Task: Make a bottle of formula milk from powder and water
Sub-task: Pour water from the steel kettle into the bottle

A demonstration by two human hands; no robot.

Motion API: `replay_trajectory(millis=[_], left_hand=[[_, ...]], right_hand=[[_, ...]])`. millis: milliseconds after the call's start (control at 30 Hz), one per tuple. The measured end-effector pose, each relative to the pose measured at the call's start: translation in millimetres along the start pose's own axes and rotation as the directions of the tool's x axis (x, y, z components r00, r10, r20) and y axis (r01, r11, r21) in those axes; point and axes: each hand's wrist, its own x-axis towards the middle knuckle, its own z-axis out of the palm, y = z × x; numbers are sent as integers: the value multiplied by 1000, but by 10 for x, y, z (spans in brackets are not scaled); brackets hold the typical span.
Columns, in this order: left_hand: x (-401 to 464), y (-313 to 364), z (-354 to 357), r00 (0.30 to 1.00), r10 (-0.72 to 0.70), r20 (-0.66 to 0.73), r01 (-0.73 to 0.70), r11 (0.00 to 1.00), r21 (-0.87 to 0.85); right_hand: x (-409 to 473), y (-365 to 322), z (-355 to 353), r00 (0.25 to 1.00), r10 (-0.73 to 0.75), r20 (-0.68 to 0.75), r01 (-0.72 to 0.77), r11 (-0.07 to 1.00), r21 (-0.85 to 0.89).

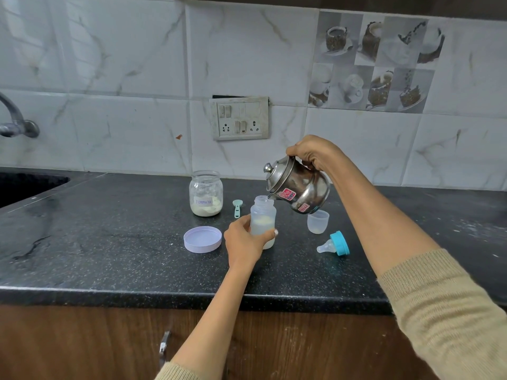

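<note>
R hand (310,153) grips steel kettle (297,189) by handle, tilted, spout at mouth of baby bottle (262,215). L hand (242,241) holds bottle upright on black counter (109,242); powder w/ water inside. Formula jar (205,197), scoop (237,207), lid (202,239) to left; clear cap (317,221), teat w/ blue ring (334,244) to right.

Counted around the bottle (262,215) are one kettle (297,187), one jar (205,197), one scoop (237,207), one lid (202,239), one cup (317,221), and one teat cap (334,244).
</note>
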Motion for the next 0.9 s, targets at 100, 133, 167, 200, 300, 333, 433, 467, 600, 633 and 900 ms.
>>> replay_trajectory(millis=[100,133,167,200,300,333,433,467,600,633,900], left_hand=[[5,-8,2,1000,-1,-8,1,1000,3],[3,-6,1,1000,-1,-9,1,1000,2],[2,-5,1,1000,-1,-9,1,1000,0],[4,-3,1,1000,0,-8,0,1000,1],[1,2,-2,1000,-4,-5,4,1000,-4],[2,3,-2,1000,-6,-4,6,1000,-6],[4,2,-1,1000,-11,-4,11,1000,-2],[3,1,-2,1000,-11,-5,11,1000,-1],[2,5,-7,1000,-11,-3,11,1000,2],[0,7,-7,1000,-10,-2,10,1000,0],[-1,8,-3,1000,-5,-1,5,1000,-1]], right_hand=[[5,0,8,1000,-3,-10,3,1000,11],[5,1,9,1000,-2,-11,2,1000,14],[4,2,8,1000,-2,-11,2,1000,13],[1,2,4,1000,-2,-10,3,1000,13],[2,4,0,1000,-3,-10,3,1000,11],[4,3,1,1000,-3,-10,3,1000,10],[7,3,8,1000,2,-5,-2,1000,15],[6,1,9,1000,2,-5,-2,1000,12],[9,2,5,1000,-5,-5,5,1000,13],[10,0,4,1000,-5,-6,5,1000,10],[-8,-8,-1,1000,-4,-2,4,1000,-13]])
